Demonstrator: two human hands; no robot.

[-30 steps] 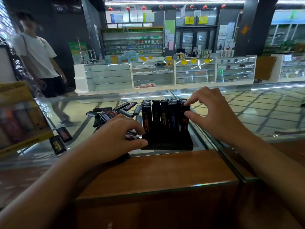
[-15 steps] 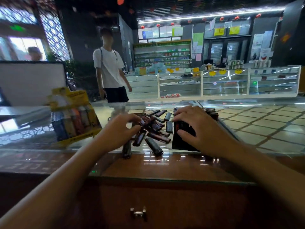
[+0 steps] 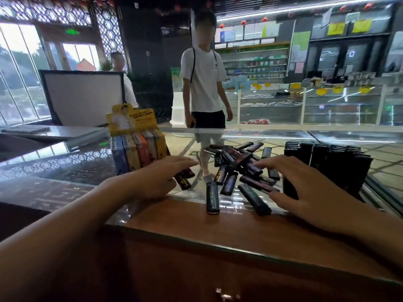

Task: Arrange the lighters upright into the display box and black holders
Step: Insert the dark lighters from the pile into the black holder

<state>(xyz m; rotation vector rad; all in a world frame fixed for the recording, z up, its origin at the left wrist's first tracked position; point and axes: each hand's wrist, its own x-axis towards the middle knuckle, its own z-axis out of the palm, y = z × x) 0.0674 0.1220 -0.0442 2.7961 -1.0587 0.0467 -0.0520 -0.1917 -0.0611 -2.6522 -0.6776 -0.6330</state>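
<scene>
Black lighters (image 3: pixel 236 171) are heaped loose in a pile on the glass tabletop (image 3: pixel 65 171), lying flat and crossed over one another between the two hands. Two of them lie at the near edge of the pile, one (image 3: pixel 212 198) pointing toward the camera and another (image 3: pixel 254 199) angled beside it, both close to the wooden strip (image 3: pixel 196 232) that borders the glass.

The left hand (image 3: pixel 157 177) is held low over the tabletop just left of the pile, its fingers stretched out flat toward the lighters and nothing gripped in it. Under its fingertips a dark lighter with gold print (image 3: pixel 183 180) is seen; whether it is touched cannot be told. The right hand (image 3: pixel 305 188) is spread at the right side of the pile, fingers apart and slightly bent, thumb (image 3: pixel 283 198) pointing toward the pile; nothing is held in it, and the fingertips (image 3: pixel 261 165) reach over the nearest lighters.

Behind the right hand a black holder (image 3: pixel 327 168) is filled with black lighters standing upright in rows. To the left, just behind the left hand, a yellow display box (image 3: pixel 133 120) is set on the glass, with coloured lighters (image 3: pixel 139 151) standing upright in it side by side.

Beyond the tabletop a person in a white T-shirt and dark shorts (image 3: pixel 204 83) is seen standing, and another person (image 3: pixel 118 66) is partly hidden behind a white board (image 3: pixel 82 94). Glass showcases (image 3: pixel 305 105) are lined up at the back of the shop.
</scene>
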